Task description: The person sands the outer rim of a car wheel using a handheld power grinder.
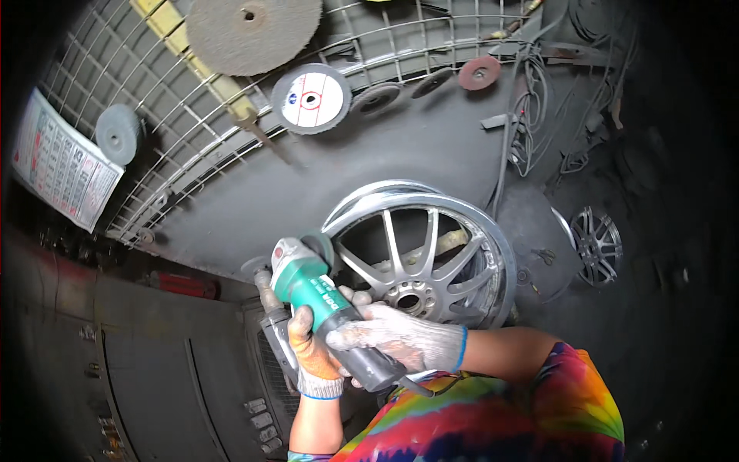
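Note:
A green and black angle grinder (309, 294) is held up in front of me, its grey head pointing up and to the left. At the head, its disc (318, 246) stands near the left edge of a silver spoked wheel rim (493, 231); I cannot tell whether they touch. My right hand (412, 339), in a whitish knit glove with a blue cuff, is closed round the grinder's dark rear body. My left hand (314, 358), in an orange-palmed glove, grips the grinder's underside with the thumb up. Most of the left fingers are hidden behind the tool.
A second power tool (279, 339) is just left of the grinder. Abrasive discs, including a white-labelled one (311, 100), hang on a wire grid (208, 127). Looped cables (531, 108) hang at the upper right. Another wheel rim (596, 246) stands farther right.

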The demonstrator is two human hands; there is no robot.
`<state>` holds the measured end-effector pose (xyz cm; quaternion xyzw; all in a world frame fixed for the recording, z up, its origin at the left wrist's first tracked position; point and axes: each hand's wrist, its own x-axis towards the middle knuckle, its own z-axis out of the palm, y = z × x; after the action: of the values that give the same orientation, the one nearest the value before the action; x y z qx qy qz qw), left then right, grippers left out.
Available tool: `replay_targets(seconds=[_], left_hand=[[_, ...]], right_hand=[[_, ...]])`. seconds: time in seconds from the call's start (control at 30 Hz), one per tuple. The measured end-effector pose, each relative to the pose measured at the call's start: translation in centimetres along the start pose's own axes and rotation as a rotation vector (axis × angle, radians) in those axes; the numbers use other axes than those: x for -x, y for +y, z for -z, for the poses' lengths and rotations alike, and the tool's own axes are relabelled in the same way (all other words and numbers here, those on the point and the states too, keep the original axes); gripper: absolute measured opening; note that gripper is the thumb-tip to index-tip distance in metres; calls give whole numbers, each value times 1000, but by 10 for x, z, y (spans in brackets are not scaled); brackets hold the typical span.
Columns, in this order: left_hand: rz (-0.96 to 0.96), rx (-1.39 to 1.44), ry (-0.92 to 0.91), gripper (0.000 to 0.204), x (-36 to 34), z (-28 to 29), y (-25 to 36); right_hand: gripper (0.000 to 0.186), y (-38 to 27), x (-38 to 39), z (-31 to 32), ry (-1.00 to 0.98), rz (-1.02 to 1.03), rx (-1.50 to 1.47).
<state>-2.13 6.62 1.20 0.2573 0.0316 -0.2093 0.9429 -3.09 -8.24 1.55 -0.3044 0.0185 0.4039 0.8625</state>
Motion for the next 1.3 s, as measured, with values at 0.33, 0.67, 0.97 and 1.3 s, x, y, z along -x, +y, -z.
replay_targets(seconds=[0.33, 0.67, 0.97, 1.3], left_hand=[[414, -284, -85, 59, -54, -38, -40], [339, -800, -264, 75, -45, -16, -41], [-122, -246, 31, 64, -2, 49, -51], [234, -658, -59, 55, -55, 4, -78]], right_hand=[[46, 6, 62, 36, 97, 317, -214], [47, 46, 51, 58, -36, 395, -244], [45, 37, -19, 77, -14, 191, 587], [38, 43, 47, 108, 116, 422, -58]])
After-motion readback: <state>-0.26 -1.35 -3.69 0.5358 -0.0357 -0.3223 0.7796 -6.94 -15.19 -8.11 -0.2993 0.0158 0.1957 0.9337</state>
